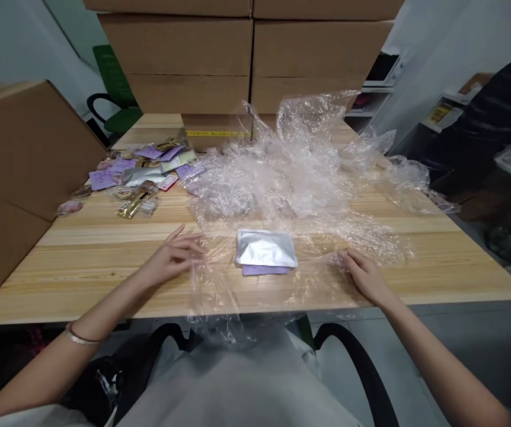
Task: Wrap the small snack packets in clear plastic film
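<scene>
Left hand (178,255) angled inward, loose, fingers spread by clear film (215,284); right hand (362,273) pinching its edge (silver pouch (267,248) between).

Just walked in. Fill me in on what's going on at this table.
A person at a wooden table is handling thin clear plastic. The right hand pinches it on one side; the left hand is open at the other, fingers spread. Between the hands lies a silver pouch, with a purple packet showing from under its near edge. Behind is a big crumpled heap of clear plastic, and assorted packets lie piled to the left.
</scene>
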Available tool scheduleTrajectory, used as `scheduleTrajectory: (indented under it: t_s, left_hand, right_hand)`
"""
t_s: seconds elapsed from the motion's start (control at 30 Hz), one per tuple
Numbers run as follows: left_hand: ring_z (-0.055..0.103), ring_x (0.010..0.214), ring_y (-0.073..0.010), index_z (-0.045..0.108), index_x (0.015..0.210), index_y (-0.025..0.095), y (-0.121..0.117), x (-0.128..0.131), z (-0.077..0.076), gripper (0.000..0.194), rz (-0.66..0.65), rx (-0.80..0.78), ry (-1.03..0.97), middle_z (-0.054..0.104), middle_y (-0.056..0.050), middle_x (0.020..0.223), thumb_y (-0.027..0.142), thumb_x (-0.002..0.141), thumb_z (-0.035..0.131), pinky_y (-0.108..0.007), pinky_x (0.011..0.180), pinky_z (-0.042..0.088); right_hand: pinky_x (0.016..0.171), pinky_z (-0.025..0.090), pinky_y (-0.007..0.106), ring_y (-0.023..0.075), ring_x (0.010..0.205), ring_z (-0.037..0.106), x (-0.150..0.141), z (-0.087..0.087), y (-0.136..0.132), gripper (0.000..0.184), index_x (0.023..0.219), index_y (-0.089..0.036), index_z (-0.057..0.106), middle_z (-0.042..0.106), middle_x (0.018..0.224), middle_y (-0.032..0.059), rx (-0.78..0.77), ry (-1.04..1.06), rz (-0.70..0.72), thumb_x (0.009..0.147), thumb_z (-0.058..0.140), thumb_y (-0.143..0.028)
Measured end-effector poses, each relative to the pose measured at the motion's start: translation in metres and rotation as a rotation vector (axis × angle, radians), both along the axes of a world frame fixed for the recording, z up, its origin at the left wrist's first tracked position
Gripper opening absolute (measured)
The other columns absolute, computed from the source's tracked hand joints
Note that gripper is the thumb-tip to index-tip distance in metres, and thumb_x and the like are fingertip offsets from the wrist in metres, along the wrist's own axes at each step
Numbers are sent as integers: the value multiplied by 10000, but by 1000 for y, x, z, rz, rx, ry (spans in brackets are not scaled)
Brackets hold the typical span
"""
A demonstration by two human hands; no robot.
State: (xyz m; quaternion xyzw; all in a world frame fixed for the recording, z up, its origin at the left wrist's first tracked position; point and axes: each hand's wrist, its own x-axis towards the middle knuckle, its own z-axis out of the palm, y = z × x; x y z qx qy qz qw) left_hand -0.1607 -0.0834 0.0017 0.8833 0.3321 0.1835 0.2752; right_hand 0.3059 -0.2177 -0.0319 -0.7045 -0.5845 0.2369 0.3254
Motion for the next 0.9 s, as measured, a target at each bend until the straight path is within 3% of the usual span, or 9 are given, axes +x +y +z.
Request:
scheduleTrajectory:
  t_s: [0.17, 0.23, 0.3, 0.37, 0.47, 0.63, 0.73, 0.8, 0.9]
  left_hand:
    - [627, 1177, -268, 677, 561, 218, 9, 7, -16, 468, 279, -137, -46, 757, -67, 913, 424, 919, 458, -486, 1168, 302]
    - [595, 1204, -285, 701, 708, 194, 6, 5, -19, 371, 335, -96, 4, 714, -103, 1062, 422, 906, 486, -466, 1100, 399]
    - [526, 1280, -294, 677, 1082, 177, -2, 1, -17, 312, 341, 42, 37, 603, -136, 1279, 390, 886, 562, -470, 1095, 408]
    - [394, 1403, -294, 468, 1399, 204, -11, -1, -13, 529, 253, 149, 68, 421, -157, 1481, 330, 899, 582, -493, 1147, 343]
    - [252, 1490, -278, 271, 1527, 287, -19, 0, -7, 640, 36, 155, 89, 248, -130, 1604, 269, 947, 540, -500, 1179, 299]
    - [426, 1398, -245, 584, 1327, 326, -11, 13, -11, 356, -158, 57, -5, 551, -61, 1419, 260, 983, 521, -455, 1139, 370]
    - [578, 1238, -236, 726, 1089, 272, -6, 19, -14, 235, -102, -101, -103, 688, -66, 1212, 309, 978, 522, -407, 1063, 445]
    - [661, 1050, -225, 737, 949, 222, -6, 21, -14, 253, 98, -191, -164, 724, -78, 1060, 386, 950, 544, -354, 936, 514]
    - [634, 620, -161, 634, 796, 198, -3, 22, -11, 327, 498, -323, -269, 659, -15, 693, 490, 908, 540, -257, 589, 508]
  right_hand:
    - [537, 398, 328, 202, 532, 509, 8, 8, 23, 479, 618, -237, 491, 494, 525, 4, -130, -93, -129, 926, 429, -598]
    - [608, 454, 351, 231, 646, 582, 20, 8, 20, 397, 771, -221, 605, 608, 680, 46, -58, -197, -73, 926, 446, -551]
    - [672, 503, 377, 251, 778, 627, 36, 7, 8, 355, 1061, -210, 644, 663, 914, 103, 32, -258, 11, 919, 481, -491]
    - [665, 537, 376, 245, 826, 646, 50, 6, -8, 463, 1326, -234, 546, 646, 1080, 136, 42, -242, 117, 916, 513, -446]
    - [758, 580, 407, 269, 1012, 659, 55, 5, -29, 631, 1514, -331, 357, 574, 1329, 141, 22, -225, 252, 919, 552, -415]
    - [1142, 317, 628, 336, 1474, 281, 22, 3, -26, 571, 1453, -396, 464, 321, 1604, 33, 206, -311, 344, 907, 630, -380]
    - [1117, 364, 606, 309, 1398, 428, -1, 2, -14, 238, 1131, -340, 714, 605, 1376, 40, 283, -127, 360, 941, 580, -392]
    - [940, 522, 529, 284, 1087, 663, -11, 2, -5, 274, 883, -282, 730, 738, 1032, 57, 258, 40, 202, 959, 528, -451]
    - [618, 531, 380, 211, 600, 640, -14, 6, 14, 417, 736, -246, 623, 651, 645, 21, 176, 184, -122, 969, 450, -545]
